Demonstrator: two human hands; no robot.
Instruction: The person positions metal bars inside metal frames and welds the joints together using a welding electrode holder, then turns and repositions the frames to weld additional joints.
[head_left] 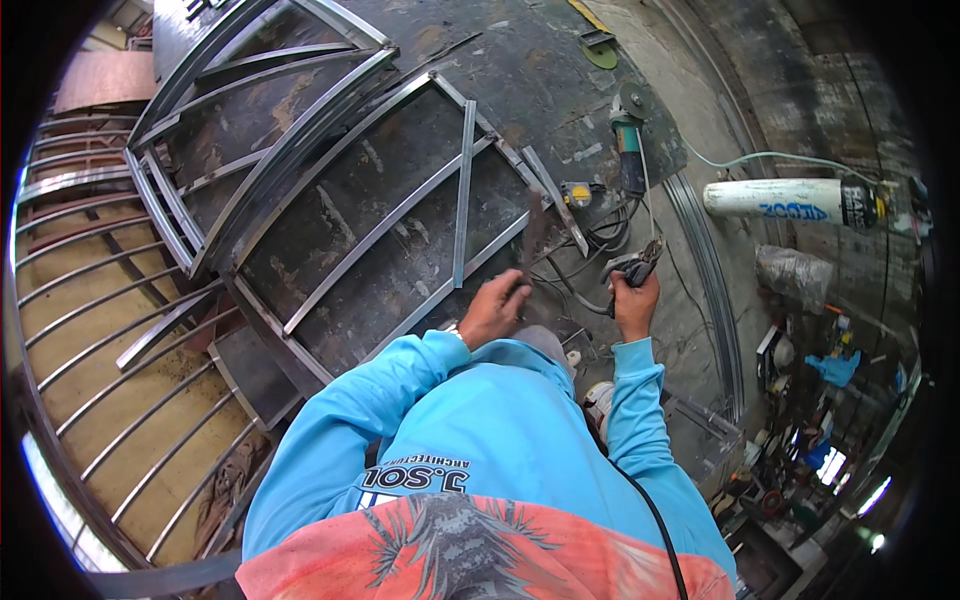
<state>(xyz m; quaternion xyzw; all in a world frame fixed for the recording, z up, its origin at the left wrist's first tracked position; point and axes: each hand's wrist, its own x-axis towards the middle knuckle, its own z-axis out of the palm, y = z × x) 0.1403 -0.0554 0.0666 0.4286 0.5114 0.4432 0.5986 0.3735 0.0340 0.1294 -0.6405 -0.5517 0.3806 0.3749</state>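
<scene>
Far left of left hand: stack of curved steel bar grilles [110, 300], leaning beside the table, well apart from both hands.
Up and left of left hand: welded metal frame [330, 200] of square tube, lying flat on the dark steel table [520, 70].
Above left hand: loose metal strip [464, 195], laid across the frame, near the fingers but apart from them.
Left hand [493, 308]: fingers curled, closed on a thin flat metal piece [533, 240] that stands up from the grip; held just at the frame's near edge.
Between the hands: tangle of dark cables [585, 285] hanging off the table edge.
Right hand [636, 300]: closed in a fist around a welding electrode holder [636, 266], its clamp end pointing up above the knuckles, just beside the table edge.
Above right hand: small yellow tape measure [577, 192] on the table, then an angle grinder [628, 150] with green body, lying near the table's corner.
Right of right hand: white gas cylinder [785, 200] lying on the floor, well apart; cluttered tools further right, too small to tell.
Below both hands: light blue sleeves [400, 400] of the person.
</scene>
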